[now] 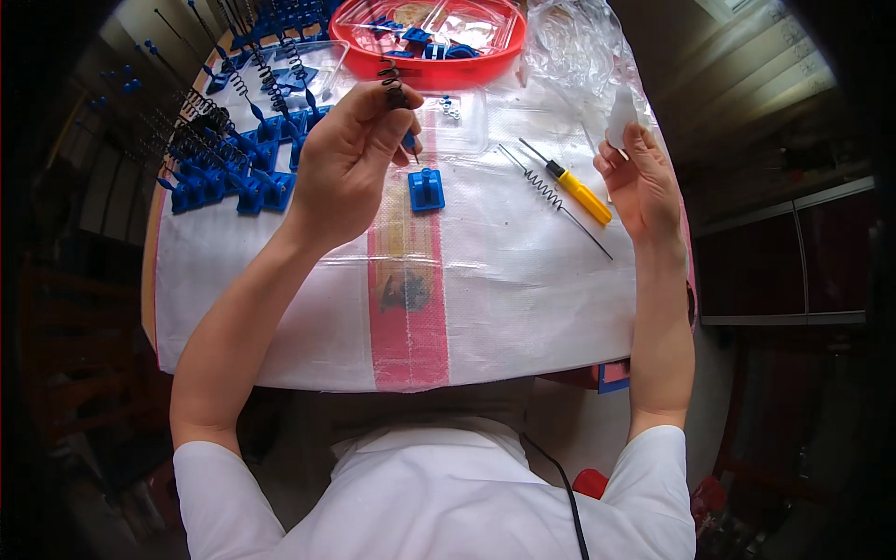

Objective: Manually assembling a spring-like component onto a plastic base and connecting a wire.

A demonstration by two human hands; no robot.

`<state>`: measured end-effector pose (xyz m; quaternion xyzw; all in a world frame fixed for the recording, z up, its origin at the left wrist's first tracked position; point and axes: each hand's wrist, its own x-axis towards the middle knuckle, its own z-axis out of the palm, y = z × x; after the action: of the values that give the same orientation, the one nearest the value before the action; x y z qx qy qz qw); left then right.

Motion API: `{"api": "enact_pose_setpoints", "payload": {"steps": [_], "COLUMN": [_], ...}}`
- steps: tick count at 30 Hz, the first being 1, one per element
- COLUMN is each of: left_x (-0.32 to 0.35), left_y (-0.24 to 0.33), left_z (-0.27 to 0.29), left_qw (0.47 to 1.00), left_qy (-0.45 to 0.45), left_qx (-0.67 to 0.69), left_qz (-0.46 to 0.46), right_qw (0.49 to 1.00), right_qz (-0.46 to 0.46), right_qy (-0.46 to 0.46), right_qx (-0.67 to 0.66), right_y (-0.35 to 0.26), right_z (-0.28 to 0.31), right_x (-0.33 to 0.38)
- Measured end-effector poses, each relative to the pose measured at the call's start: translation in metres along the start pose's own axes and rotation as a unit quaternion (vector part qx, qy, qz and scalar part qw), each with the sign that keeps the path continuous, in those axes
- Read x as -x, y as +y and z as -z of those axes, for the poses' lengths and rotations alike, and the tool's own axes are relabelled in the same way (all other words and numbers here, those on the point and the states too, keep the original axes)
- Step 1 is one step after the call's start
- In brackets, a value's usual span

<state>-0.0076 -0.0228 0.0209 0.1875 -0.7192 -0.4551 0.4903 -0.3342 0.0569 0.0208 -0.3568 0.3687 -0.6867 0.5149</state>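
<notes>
My left hand (347, 168) is closed around a black coil spring (389, 82), pinching it between thumb and fingers. A thin rod and a bit of blue stick out below that grip. Just beneath, a small square blue plastic base (427, 193) with a raised middle stands on the table cover. Over at the right, my right hand (644, 187) grips a small whitish squeeze bottle (623, 114) with a tapered tip pointing up. Its fingers partly hide the lower end of the bottle.
A yellow-handled screwdriver (583, 196) lies beside a loose spring with rods (544, 189). Several blue bases with springs (201, 182) crowd the left side. Farther back are a red tray (439, 72) of blue parts, a clear shallow tray (471, 131) with tiny pieces, and crumpled clear plastic (571, 56).
</notes>
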Motion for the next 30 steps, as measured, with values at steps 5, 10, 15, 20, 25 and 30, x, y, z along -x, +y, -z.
{"api": "enact_pose_setpoints", "payload": {"steps": [5,10,15,20,25,30], "left_x": [-0.007,-0.002,-0.001,-0.003,-0.002,-0.003], "left_y": [-0.005,-0.016,-0.020,-0.020,-0.020,-0.024], "left_z": [-0.006,-0.006,-0.006,-0.003,-0.004,-0.003], "left_qw": [0.999,0.993,0.995,0.992,0.991,0.985], "left_qy": [-0.028,-0.002,-0.004,-0.008,-0.020,-0.020], "left_qx": [-0.025,-0.100,-0.079,-0.092,-0.100,-0.125], "left_qz": [-0.020,-0.056,-0.060,-0.086,-0.088,-0.116], "right_qw": [0.998,0.982,0.935,0.908,0.892,0.866], "right_qz": [-0.009,0.004,0.019,0.016,0.020,0.026], "right_qy": [0.035,0.035,0.073,0.072,0.072,0.076], "right_qx": [0.059,0.185,0.347,0.411,0.446,0.493], "right_y": [0.008,0.006,0.016,0.031,0.034,0.035], "right_z": [0.008,-0.008,-0.005,-0.001,-0.004,-0.011], "right_x": [-0.009,-0.024,-0.043,-0.045,-0.045,-0.042]}}
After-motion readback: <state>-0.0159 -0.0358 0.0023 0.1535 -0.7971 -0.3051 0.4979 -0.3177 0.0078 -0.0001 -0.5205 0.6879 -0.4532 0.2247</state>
